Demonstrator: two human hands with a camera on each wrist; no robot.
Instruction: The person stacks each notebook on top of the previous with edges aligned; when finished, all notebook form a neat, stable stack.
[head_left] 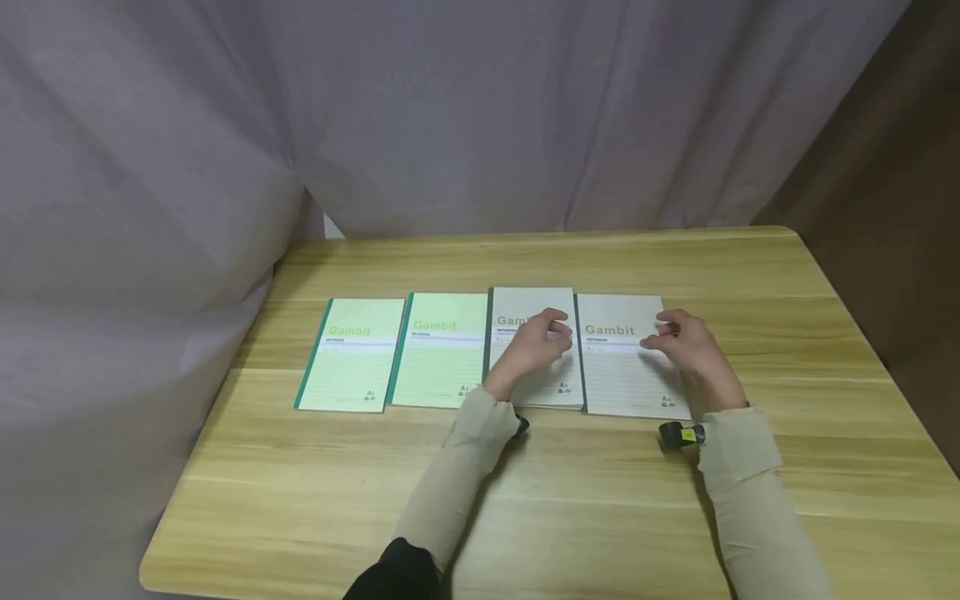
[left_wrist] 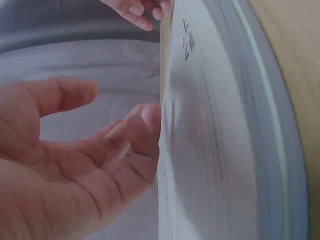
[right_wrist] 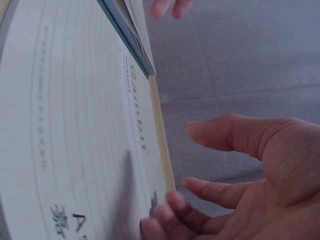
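Currently four Gambit notebooks lie in a row on the wooden table (head_left: 750, 283), covers up, spines at 9 o'clock of each. From 9 to 3 o'clock: first green notebook (head_left: 351, 354), second green notebook (head_left: 441, 350), left grey notebook (head_left: 528, 304), right grey notebook (head_left: 622, 367). Neighbouring edges sit just beside or touching each other; the left grey one is set slightly further toward 12 o'clock than its neighbours.

Left hand (head_left: 534, 343): over the left grey notebook, fingers relaxed and loosely spread, gripping nothing. Left wrist view shows its fingertips (left_wrist: 150, 117) at the edge of the grey cover; actual contact is hard to confirm.

Right hand (head_left: 688, 343): at the 3 o'clock edge of the right grey notebook, fingers relaxed, thumb apart, nothing held. Right wrist view shows fingertips (right_wrist: 172, 205) just beside or touching that cover's edge, table strip visible past it.

Both forearms in beige sleeves come in from 6 o'clock. Small black wrist camera (head_left: 681, 434) sits at the right cuff. Grey curtain (head_left: 480, 117) hangs behind the table at 12 o'clock.
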